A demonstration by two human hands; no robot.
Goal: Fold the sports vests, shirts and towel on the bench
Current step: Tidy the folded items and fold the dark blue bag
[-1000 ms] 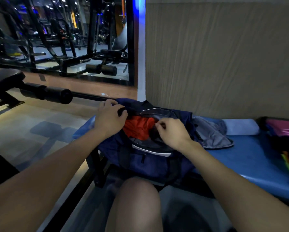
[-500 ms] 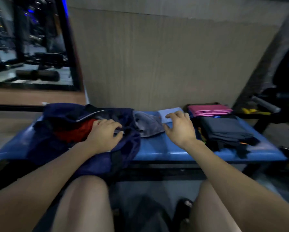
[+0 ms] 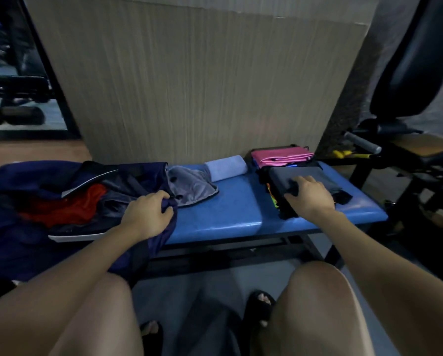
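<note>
Right hand (image 3: 309, 199) fingers curl over the near edge of the dark folded stack (image 3: 302, 177) at the blue surface's (image 3: 230, 214) right end. Left hand (image 3: 147, 214) grips the navy bag (image 3: 35, 181). Stack likely soft, light, floppy; support it underneath.

Bag (image 3: 61, 201) left on bench (image 3: 236, 211), folded stack (image 3: 300, 181) right

Dim light is falling on a wood-grain wall panel (image 3: 197, 86); a mirror (image 3: 17, 73) is standing to its left, black gym equipment (image 3: 415, 73) to its right.
</note>
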